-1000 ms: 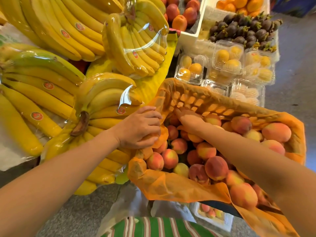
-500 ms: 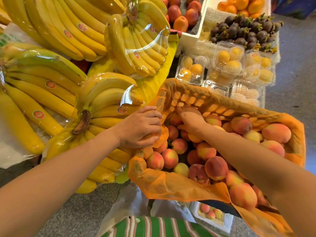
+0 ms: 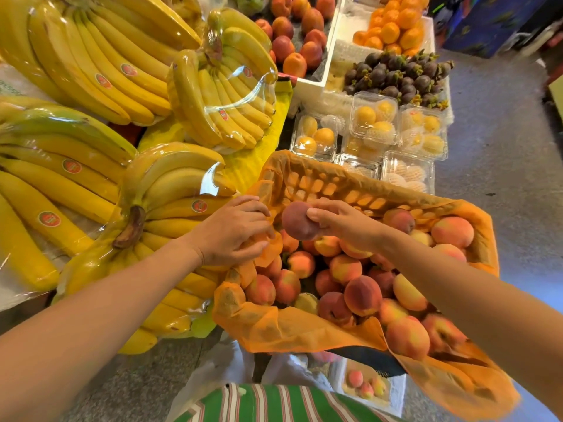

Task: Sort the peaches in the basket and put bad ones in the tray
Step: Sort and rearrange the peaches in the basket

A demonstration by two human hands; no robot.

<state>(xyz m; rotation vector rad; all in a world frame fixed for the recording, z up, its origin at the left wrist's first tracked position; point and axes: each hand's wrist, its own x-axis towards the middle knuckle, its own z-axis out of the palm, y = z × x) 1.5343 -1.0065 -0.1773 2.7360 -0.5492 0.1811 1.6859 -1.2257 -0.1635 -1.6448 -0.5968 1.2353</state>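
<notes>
A basket (image 3: 320, 184) lined with orange cloth holds several peaches (image 3: 362, 295) in front of me. My right hand (image 3: 341, 219) grips a dark reddish peach (image 3: 297, 220) and holds it above the pile near the basket's far left corner. My left hand (image 3: 236, 231) grips the orange cloth at the basket's left rim. Below the basket, near my striped clothing, a white tray (image 3: 396, 388) holds three small peaches (image 3: 365, 385).
Bagged banana bunches (image 3: 170, 208) crowd the left side, touching the basket. Clear boxes of yellow fruit (image 3: 373, 123), mangosteens (image 3: 396, 74), oranges (image 3: 393, 28) and more peaches (image 3: 292, 35) lie beyond. Grey floor (image 3: 502, 178) lies to the right.
My right hand has risen from among the peaches at the basket's far left, now lifting a dark peach clear of the pile. My left hand stays on the cloth.
</notes>
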